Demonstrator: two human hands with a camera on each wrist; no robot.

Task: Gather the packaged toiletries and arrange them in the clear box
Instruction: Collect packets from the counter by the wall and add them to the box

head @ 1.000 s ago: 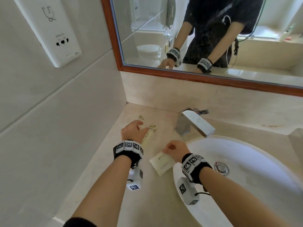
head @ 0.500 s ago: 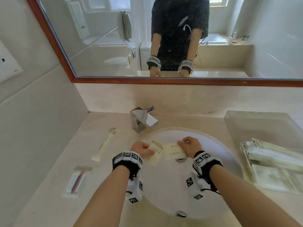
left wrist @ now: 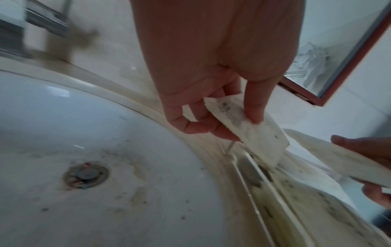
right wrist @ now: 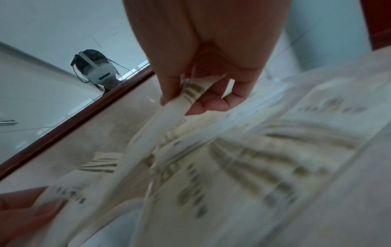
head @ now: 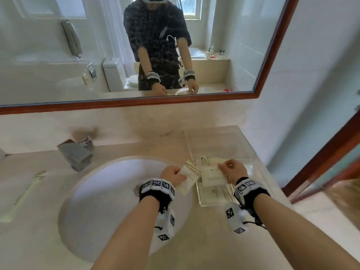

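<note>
Head view: a flat cream packet (head: 188,179) is pinched by the left hand (head: 171,175) over the right rim of the sink (head: 109,201). A second packet (head: 212,176) is pinched by the right hand (head: 232,170) above the clear box (head: 198,195), where more packets lie. The box rests on the tabletop (head: 194,240) just right of the sink. A long sachet (head: 29,188) lies well apart at the left.

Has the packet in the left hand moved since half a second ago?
Yes. The left hand has carried its packet rightward, from mid-sink to the sink's right rim beside the clear box.
</note>
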